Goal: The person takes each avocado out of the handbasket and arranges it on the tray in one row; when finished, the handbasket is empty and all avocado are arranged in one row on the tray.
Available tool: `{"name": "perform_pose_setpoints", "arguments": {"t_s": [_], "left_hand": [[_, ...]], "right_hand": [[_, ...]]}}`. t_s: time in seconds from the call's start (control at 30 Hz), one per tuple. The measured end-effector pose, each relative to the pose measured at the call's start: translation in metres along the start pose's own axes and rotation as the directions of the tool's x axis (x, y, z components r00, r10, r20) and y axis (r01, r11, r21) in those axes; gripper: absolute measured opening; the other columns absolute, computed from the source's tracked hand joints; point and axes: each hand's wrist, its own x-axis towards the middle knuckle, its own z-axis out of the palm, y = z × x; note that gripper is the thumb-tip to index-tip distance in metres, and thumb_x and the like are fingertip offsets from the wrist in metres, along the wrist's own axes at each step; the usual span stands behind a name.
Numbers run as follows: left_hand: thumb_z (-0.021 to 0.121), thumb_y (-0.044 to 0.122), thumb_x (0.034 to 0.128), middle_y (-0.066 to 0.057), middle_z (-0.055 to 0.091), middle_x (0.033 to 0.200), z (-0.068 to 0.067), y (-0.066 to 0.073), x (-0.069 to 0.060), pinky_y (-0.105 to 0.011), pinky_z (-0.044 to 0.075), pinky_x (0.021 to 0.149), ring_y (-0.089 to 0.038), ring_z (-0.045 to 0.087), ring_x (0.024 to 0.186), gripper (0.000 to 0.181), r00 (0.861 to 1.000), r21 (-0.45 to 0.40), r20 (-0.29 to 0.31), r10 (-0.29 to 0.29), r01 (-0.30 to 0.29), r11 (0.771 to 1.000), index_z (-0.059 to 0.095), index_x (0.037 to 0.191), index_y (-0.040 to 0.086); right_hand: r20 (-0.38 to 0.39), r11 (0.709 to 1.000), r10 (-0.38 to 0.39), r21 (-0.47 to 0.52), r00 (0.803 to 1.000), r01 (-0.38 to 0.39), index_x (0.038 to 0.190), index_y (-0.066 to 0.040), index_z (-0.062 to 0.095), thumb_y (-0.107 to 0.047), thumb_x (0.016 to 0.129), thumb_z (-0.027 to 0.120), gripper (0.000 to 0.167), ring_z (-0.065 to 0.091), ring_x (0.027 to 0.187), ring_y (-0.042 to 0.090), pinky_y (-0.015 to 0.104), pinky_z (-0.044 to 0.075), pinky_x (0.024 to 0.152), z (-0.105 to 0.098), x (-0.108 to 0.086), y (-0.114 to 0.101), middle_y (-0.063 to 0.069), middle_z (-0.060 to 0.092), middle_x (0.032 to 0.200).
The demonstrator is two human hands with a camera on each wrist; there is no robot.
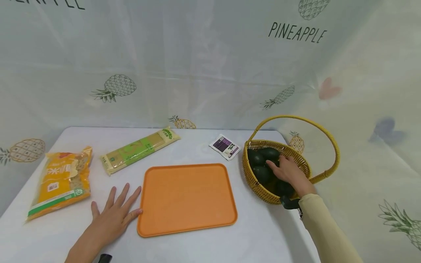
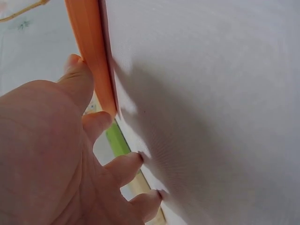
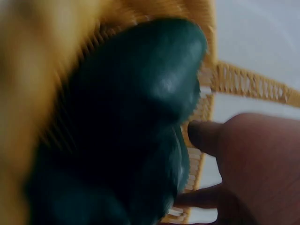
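My left hand (image 1: 113, 221) lies on the white table with its fingers spread. Its thumb touches the left edge of the orange tray (image 1: 187, 201); the left wrist view shows the thumb against the tray's rim (image 2: 89, 44). Over on the right, my right hand (image 1: 289, 171) reaches into a yellow woven basket (image 1: 263, 191) of several dark green avocados (image 1: 263, 173). In the right wrist view its extended thumb and a finger (image 3: 206, 133) come close to the avocados (image 3: 154, 70). The other fingertips are partly hidden, and no avocado is lifted.
A yellow bag of grain (image 1: 64, 180) lies at the left, with a long green-and-tan packet (image 1: 141, 149) behind the tray. Near the basket lies a small white-and-purple sachet (image 1: 225, 147). The basket's tall handle (image 1: 334, 149) arches up to the right.
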Motion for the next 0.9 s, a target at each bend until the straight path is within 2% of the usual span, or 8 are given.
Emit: {"name": "perform_pose_setpoints", "arguments": {"t_s": [0.2, 0.37, 0.53, 0.7, 0.9], "left_hand": [[0.056, 0.071, 0.0999, -0.027, 0.009, 0.178, 0.0, 0.0, 0.0, -0.091, -0.027, 0.104, -0.063, -0.008, 0.159, 0.091, 1.0, -0.002, -0.007, 0.005, -0.005, 1.0, 0.022, 0.172, 0.027], [0.056, 0.072, 0.0996, -0.027, 0.009, 0.179, 0.002, -0.001, -0.001, -0.09, -0.029, 0.104, -0.061, -0.009, 0.16, 0.093, 1.0, -0.005, -0.016, 0.007, -0.007, 1.0, 0.021, 0.172, 0.026], [0.056, 0.072, 0.0997, -0.026, 0.008, 0.179, 0.003, -0.001, -0.001, -0.088, -0.031, 0.104, -0.061, -0.01, 0.16, 0.093, 1.0, -0.007, -0.016, 0.006, -0.006, 1.0, 0.02, 0.172, 0.025], [0.055, 0.072, 0.1, -0.026, 0.008, 0.179, 0.004, -0.001, -0.001, -0.088, -0.031, 0.103, -0.061, -0.01, 0.16, 0.094, 1.0, -0.011, -0.014, 0.008, -0.008, 1.0, 0.021, 0.172, 0.024], [0.054, 0.073, 0.1002, -0.026, 0.008, 0.179, 0.004, -0.003, -0.001, -0.089, -0.03, 0.104, -0.061, -0.009, 0.16, 0.094, 1.0, -0.013, -0.017, 0.003, -0.003, 1.0, 0.021, 0.172, 0.023]], "right_hand": [[-0.02, 0.998, 0.015, -0.055, 1.0, -0.016, 0.145, 0.029, 0.037, -0.05, 0.112, 0.046, 0.086, 0.041, 0.143, 0.065, 0.071, 0.04, 0.12, -0.001, 0.003, -0.004, 0.053, 0.044, 0.148], [-0.01, 0.998, 0.053, -0.046, 0.999, -0.053, 0.149, 0.028, 0.032, -0.05, 0.111, 0.046, 0.088, 0.048, 0.14, 0.064, 0.068, 0.046, 0.116, 0.002, 0.003, -0.004, 0.053, 0.042, 0.15], [0.005, 0.996, 0.082, -0.037, 0.997, -0.082, 0.155, 0.027, 0.021, -0.051, 0.112, 0.044, 0.092, 0.043, 0.143, 0.065, 0.069, 0.044, 0.118, 0.005, 0.002, -0.003, 0.053, 0.034, 0.155], [0.005, 0.995, 0.104, -0.009, 0.995, -0.104, 0.156, 0.027, 0.018, -0.048, 0.11, 0.046, 0.092, 0.048, 0.141, 0.064, 0.069, 0.047, 0.115, 0.007, 0.001, -0.001, 0.054, 0.037, 0.153], [-0.036, 0.996, 0.082, 0.023, 0.996, -0.082, 0.151, 0.027, 0.028, -0.044, 0.108, 0.052, 0.086, 0.057, 0.132, 0.061, 0.067, 0.052, 0.109, 0.008, 0.001, -0.001, 0.053, 0.047, 0.145]]}}
